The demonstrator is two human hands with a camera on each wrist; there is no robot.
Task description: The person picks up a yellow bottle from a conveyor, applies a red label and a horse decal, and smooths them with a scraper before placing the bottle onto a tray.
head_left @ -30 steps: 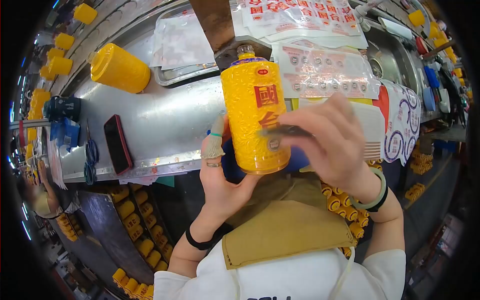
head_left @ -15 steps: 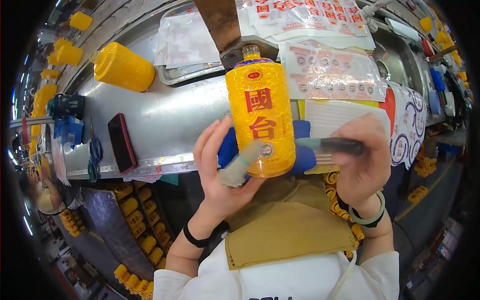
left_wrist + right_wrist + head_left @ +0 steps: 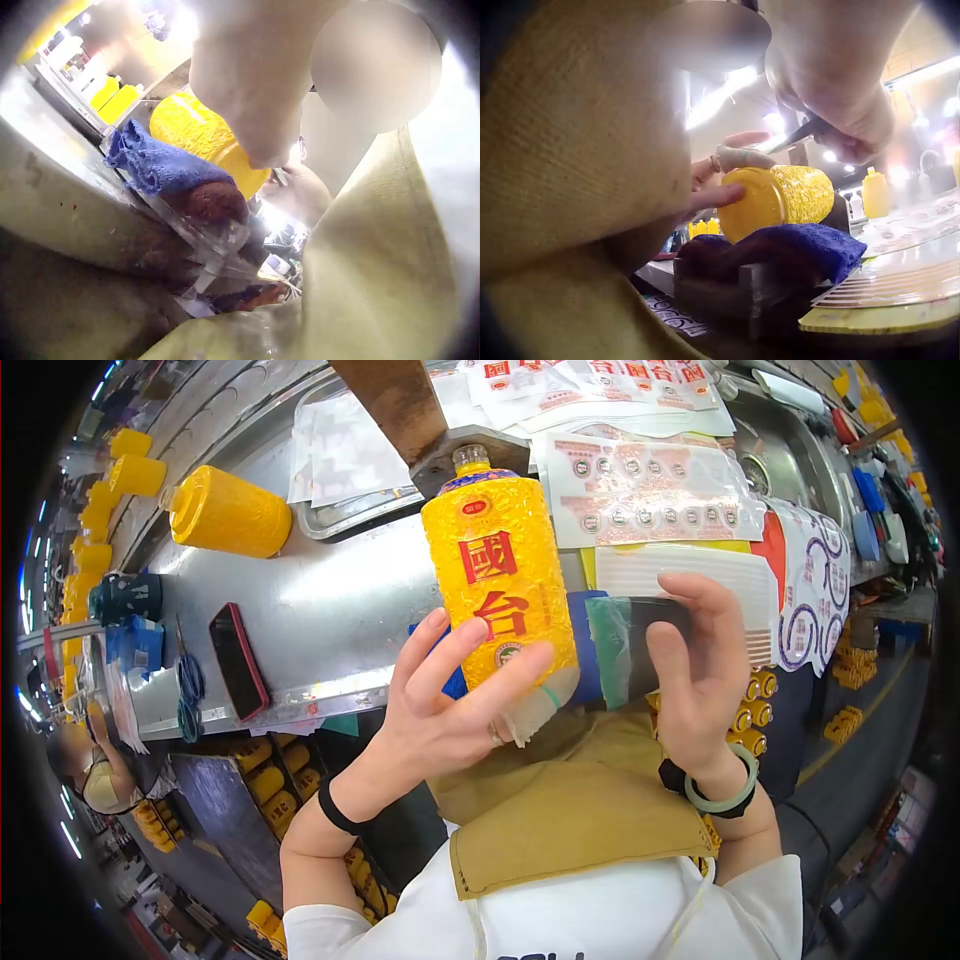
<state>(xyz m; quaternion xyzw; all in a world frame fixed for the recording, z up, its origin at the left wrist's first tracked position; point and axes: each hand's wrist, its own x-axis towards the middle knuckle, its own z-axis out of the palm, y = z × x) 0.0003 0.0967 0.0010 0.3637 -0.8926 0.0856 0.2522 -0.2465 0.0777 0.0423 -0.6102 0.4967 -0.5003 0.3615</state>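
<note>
A yellow bottle (image 3: 505,600) with red characters lies on a blue cloth (image 3: 588,635), its neck against a dark metal piece. My left hand (image 3: 440,705) touches the bottle's lower end, fingers spread and one wearing a fabric cover. In the right wrist view, the left thumb lies on the base of the bottle (image 3: 802,195). My right hand (image 3: 705,670) grips a dark-handled scraper (image 3: 608,645) with a greenish blade, right of the bottle. The scraper (image 3: 799,135) shows above the bottle in the right wrist view. The bottle (image 3: 187,127) sits above the cloth (image 3: 165,166) in the left wrist view.
Another yellow bottle (image 3: 230,512) lies at the left on the metal table, above a phone (image 3: 240,660) and scissors (image 3: 188,680). Printed label sheets (image 3: 655,490) lie to the right, near a sink (image 3: 780,450). A brown metal arm (image 3: 390,405) stands behind the bottle.
The scraper has moved off the bottle's front to its right, and its blade has turned. My left hand has swung across the bottle's lower end. The bottle has rolled, shifting its characters leftward.
</note>
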